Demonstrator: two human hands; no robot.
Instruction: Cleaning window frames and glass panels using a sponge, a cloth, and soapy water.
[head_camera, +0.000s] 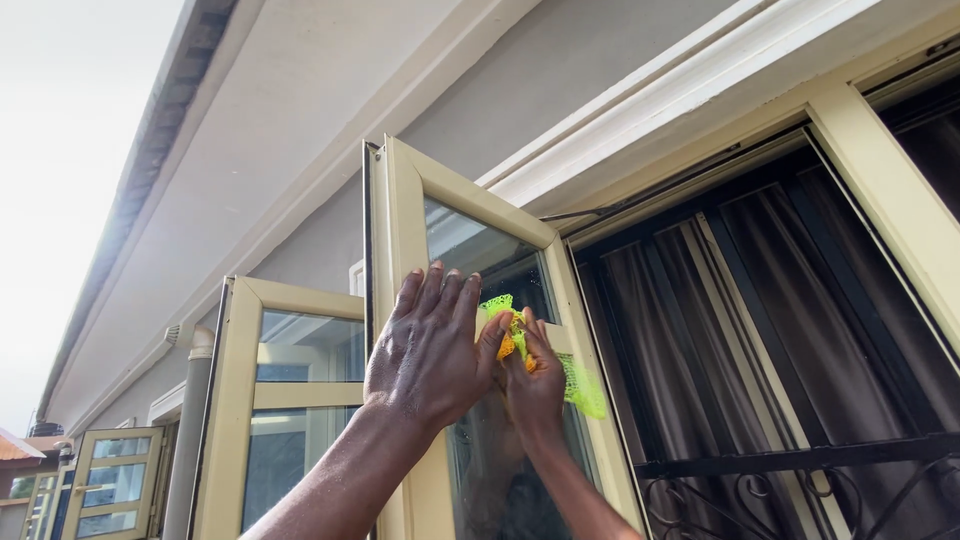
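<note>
An open window sash with a cream frame and a glass pane swings out in front of me. My left hand lies flat with fingers spread against the sash's near edge and the glass. My right hand reaches round from the other side of the pane and presses a yellow-green mesh sponge with an orange core against the glass. The thumbs of both hands nearly meet at the sponge.
Behind the sash is the window opening with a black metal grille and dark curtains. A second open sash stands to the left, and more open windows further along the grey wall. The roof eave runs overhead.
</note>
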